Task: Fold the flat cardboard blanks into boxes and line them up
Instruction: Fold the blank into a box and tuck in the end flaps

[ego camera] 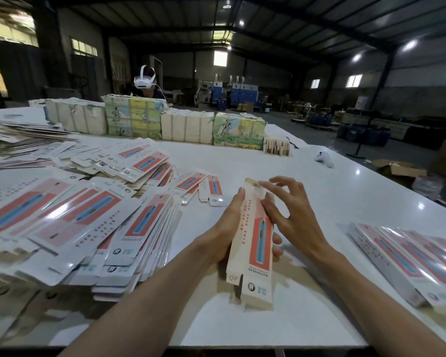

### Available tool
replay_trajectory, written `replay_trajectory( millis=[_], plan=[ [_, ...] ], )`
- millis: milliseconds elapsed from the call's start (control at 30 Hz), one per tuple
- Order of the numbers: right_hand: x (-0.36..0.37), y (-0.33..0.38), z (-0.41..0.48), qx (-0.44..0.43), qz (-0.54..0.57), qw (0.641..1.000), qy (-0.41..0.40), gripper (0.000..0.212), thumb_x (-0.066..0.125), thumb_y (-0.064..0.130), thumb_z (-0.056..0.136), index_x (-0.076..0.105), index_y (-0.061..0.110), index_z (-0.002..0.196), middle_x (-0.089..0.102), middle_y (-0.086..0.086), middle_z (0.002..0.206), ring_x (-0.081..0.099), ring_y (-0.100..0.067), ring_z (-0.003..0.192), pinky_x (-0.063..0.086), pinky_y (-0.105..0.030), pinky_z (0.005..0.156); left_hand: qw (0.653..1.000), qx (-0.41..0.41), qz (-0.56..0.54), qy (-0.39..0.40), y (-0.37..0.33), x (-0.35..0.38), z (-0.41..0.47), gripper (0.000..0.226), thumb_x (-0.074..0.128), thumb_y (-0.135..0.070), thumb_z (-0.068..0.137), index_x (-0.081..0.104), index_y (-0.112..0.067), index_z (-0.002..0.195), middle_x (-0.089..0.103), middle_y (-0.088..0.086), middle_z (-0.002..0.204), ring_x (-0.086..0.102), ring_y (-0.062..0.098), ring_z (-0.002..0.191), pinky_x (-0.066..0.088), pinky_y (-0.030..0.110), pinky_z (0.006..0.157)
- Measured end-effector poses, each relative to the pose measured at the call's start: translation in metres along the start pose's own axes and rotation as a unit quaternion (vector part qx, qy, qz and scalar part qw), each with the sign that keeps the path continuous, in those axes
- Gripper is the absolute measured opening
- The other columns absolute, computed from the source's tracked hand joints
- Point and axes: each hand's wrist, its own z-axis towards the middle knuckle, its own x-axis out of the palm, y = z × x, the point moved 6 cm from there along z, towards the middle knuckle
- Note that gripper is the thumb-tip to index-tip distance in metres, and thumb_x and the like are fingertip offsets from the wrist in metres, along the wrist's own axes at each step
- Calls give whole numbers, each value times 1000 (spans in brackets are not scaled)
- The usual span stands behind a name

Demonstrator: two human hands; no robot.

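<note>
now, centre frame: left hand (225,235) grips a half-formed box (252,243); right hand (291,215), uncurled, presses its top flap (254,188); best tucked squarely.

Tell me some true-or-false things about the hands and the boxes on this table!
1. The left hand grips a long white-and-red cardboard box. True.
2. The right hand lies flat on the white table. False: its fingers touch the box's top end.
3. A big pile of flat white-and-red cardboard blanks lies on the left. True.
4. The row of folded white-and-red boxes stands at the far edge of the table. False: it lies near the front, on the right.
5. The person across the table wears a red headset. False: the headset is white.
</note>
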Motion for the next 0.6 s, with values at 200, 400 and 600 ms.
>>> replay_trajectory(
  millis=[200, 400, 600],
  plan=[
    [5, 7, 2, 31, 70, 997, 13, 20, 65, 33, 103, 75, 21, 117, 54, 15, 136, 47, -9, 134, 53, -28, 102, 998, 24, 27, -43, 0, -7, 5, 75, 31, -78, 100, 71, -14, 102, 78, 16, 91, 77, 31, 76, 65, 38, 72],
    [4, -6, 1, 206, 384, 900, 21, 17, 75, 31, 94, 80, 15, 92, 57, 14, 144, 66, -22, 123, 61, -42, 92, 1000, -2, 5, 29, 1, -2, 9, 82, 41, -81, 96, 68, -9, 126, 77, 19, 113, 76, 36, 85, 64, 46, 78],
    [9, 2, -2, 208, 538, 814, 69, 40, 71, 26, 97, 69, -8, 118, 57, 3, 152, 67, -26, 120, 58, -34, 94, 996, -49, 14, 71, 4, 7, 8, 86, 55, -95, 77, 67, -12, 95, 64, 10, 74, 64, 22, 56, 59, 33, 59]
  ],
)
